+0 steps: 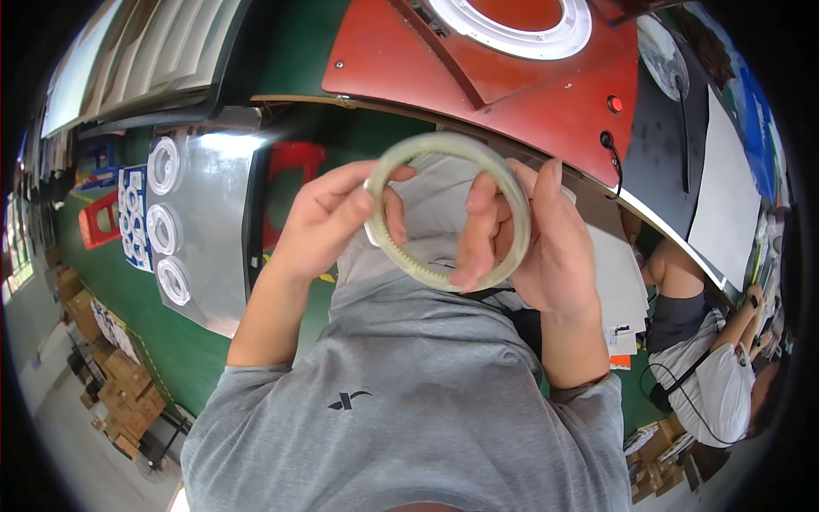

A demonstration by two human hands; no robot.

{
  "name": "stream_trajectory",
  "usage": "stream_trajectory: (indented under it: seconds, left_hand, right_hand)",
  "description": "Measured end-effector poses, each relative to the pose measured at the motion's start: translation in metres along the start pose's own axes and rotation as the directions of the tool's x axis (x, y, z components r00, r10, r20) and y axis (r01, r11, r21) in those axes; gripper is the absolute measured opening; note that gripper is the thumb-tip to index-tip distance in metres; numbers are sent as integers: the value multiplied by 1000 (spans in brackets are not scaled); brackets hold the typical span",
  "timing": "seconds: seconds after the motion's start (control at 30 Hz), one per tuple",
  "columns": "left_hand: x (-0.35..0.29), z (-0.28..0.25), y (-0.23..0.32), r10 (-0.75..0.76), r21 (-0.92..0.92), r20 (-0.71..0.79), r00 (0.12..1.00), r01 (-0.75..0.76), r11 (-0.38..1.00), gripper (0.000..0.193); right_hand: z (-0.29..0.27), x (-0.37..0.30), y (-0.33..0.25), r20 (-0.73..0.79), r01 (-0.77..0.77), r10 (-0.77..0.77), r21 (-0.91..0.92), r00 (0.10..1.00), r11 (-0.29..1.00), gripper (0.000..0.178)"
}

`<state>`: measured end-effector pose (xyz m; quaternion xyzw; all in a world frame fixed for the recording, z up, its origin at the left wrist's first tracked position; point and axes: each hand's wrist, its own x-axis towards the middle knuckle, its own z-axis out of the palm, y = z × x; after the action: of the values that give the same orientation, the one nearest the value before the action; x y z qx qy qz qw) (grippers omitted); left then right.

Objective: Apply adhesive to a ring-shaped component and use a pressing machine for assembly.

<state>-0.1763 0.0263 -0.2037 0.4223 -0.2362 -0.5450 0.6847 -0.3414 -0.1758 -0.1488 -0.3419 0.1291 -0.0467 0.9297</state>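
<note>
A pale, translucent yellow-green plastic ring [439,142] is held up in front of my body, tilted, with fine teeth along its inner edge. My left hand [320,218] pinches its left side, thumb outside and fingers reaching into the opening. A bit of white shows beside those fingertips; I cannot tell what it belongs to. Around the right side closes my right hand [550,243], some of its fingers curled through the ring's opening and the thumb raised along the outside.
Ahead stands a red work surface [384,60] bearing a white ring [512,49] and a red button [614,104]. To the left, several white rings lie on a shiny metal-topped table [209,205]. Red stools [294,162] stand between. At the right sits another person [704,358].
</note>
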Motion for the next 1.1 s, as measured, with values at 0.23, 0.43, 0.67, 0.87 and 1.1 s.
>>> stream_trajectory:
  seconds: [0.23, 0.43, 0.67, 0.87, 1.1]
  left_hand:
    - [10, 32, 4, 199, 142, 35, 979, -202, 969, 40]
    - [32, 40, 13, 182, 155, 110, 977, -198, 968, 39]
    - [68, 63, 38, 230, 598, 192, 954, -300, 743, 37]
    - [74, 74, 31, 262, 731, 209, 942, -328, 598, 33]
    - [65, 60, 21, 340, 723, 74, 937, -286, 629, 33]
  right_hand:
    - [-16, -16, -6, -73, 280, -298, -188, 952, 941, 27]
    - [-25, -29, -15, -79, 444, -506, -376, 859, 813, 32]
    - [-42, -42, -44, 65, 575, -624, -472, 779, 668, 27]
    - [-89, -38, -93, 3, 475, -680, -718, 733, 509, 39]
    - [-202, -50, -142, -74, -387, -881, -913, 467, -128, 24]
